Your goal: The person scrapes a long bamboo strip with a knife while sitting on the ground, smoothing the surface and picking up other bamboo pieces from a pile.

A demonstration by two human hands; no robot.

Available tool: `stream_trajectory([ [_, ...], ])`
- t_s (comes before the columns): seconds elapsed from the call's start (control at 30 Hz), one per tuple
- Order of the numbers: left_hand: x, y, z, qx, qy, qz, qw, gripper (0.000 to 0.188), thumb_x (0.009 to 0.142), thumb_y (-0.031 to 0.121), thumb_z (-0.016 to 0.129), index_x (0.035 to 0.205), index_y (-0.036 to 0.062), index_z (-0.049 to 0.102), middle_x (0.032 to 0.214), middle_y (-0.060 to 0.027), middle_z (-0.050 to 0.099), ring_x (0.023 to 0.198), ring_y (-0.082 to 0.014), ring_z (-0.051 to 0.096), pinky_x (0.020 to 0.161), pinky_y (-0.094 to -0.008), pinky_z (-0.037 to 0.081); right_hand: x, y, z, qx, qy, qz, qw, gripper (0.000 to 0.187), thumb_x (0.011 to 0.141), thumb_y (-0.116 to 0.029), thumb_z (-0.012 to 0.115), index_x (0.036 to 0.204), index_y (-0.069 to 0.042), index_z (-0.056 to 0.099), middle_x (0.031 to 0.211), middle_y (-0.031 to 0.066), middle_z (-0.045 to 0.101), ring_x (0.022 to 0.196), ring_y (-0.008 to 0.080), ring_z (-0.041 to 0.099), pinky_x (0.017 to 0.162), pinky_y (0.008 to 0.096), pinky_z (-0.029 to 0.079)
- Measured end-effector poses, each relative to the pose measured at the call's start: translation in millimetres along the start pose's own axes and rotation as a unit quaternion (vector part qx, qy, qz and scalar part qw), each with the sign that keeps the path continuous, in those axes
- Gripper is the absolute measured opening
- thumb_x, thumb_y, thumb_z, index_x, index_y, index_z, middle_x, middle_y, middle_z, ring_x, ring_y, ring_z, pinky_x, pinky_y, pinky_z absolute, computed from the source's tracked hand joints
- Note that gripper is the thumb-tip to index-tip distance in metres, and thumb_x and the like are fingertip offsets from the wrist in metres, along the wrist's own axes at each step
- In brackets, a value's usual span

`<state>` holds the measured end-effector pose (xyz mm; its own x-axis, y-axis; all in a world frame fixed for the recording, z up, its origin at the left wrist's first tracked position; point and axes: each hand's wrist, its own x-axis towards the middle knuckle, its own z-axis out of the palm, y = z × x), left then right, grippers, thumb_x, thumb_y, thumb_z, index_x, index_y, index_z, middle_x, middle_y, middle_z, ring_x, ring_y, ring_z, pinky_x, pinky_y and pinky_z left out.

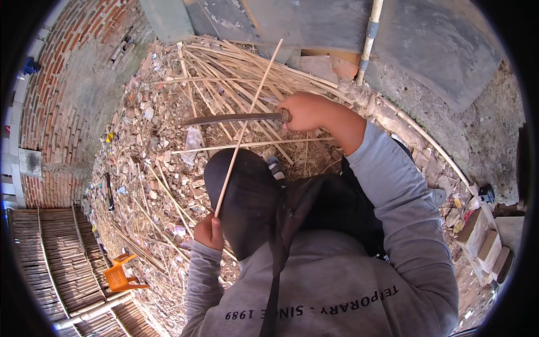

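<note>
The left hand [209, 232] grasps the near end of a pale strip [243, 136] slanting forward and right, while the right hand [303, 111], nearer its far end, grips a long knife [224, 119] seen crossing it.

In my view, the left hand [209, 232] grips a thin strip [241, 141] — the right hand [302, 111] holds a knife [227, 118] crossing it.

Above centre, my right hand [300, 112] holds a blade [227, 118] pointing left, crossing a long strip [241, 141] that slants down to my left hand [209, 231] — beyond them, a pile of strips [247, 73] at upper centre; a chair [117, 278], lower left.
</note>
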<state>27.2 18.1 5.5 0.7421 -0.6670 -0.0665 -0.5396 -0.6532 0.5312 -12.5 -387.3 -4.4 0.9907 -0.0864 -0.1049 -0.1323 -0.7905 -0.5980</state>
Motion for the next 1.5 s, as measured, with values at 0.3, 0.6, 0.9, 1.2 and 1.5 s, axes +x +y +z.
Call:
stream_trajectory([
  [0.3,-5,8,4,0.092,0.02,-0.018,0.995,0.053,0.1,0.045,0.039,0.07,0.0029,0.052,0.058,-0.0209,0.053,0.056,-0.0431,0.056,0.051,-0.0487,0.041,3,-3,-7,0.027,-0.123,0.056,0.99,0.037,0.075,-0.034,0.073,0.096,-0.004,0.068,0.083,0.0174,0.068,0.082,0.0343,0.066,0.074,0.0427,0.051],
  [0.6,-5,-8,14,0.104,0.037,-0.01,0.994,0.051,0.1,0.044,0.04,0.072,0.0035,0.053,0.059,-0.0222,0.055,0.057,-0.0444,0.057,0.051,-0.0507,0.042,-2,-11,5,-0.054,-0.037,-0.023,0.998,0.035,0.078,-0.032,0.071,0.099,-0.004,0.068,0.083,0.0166,0.067,0.081,0.0311,0.066,0.074,0.0434,0.05],
  [0.9,-8,-6,9,0.093,0.028,-0.006,0.995,0.05,0.099,0.044,0.041,0.071,0.0039,0.052,0.057,-0.0215,0.054,0.055,-0.0437,0.057,0.05,-0.0502,0.041,2,-12,11,-0.03,-0.013,-0.026,0.999,0.031,0.076,-0.031,0.072,0.092,-0.005,0.067,0.081,0.0172,0.067,0.079,0.0344,0.065,0.07,0.0454,0.049],
  [1.2,-4,-9,10,0.091,0.032,0.018,0.995,0.051,0.1,0.044,0.04,0.072,0.0034,0.052,0.057,-0.0214,0.054,0.055,-0.0435,0.056,0.049,-0.0494,0.041,5,-2,0,0.018,-0.02,0.039,0.999,0.033,0.076,-0.032,0.073,0.095,-0.005,0.068,0.086,0.0196,0.067,0.086,0.0358,0.065,0.075,0.0446,0.05],
  [1.5,2,-4,11,0.086,0.019,-0.008,0.996,0.051,0.1,0.042,0.04,0.071,0.0025,0.051,0.059,-0.0218,0.054,0.058,-0.0441,0.056,0.052,-0.0493,0.041,11,19,9,0.015,0.017,0.07,0.997,0.029,0.078,-0.029,0.071,0.092,-0.004,0.068,0.083,0.0172,0.067,0.083,0.0352,0.066,0.073,0.0455,0.05],
])
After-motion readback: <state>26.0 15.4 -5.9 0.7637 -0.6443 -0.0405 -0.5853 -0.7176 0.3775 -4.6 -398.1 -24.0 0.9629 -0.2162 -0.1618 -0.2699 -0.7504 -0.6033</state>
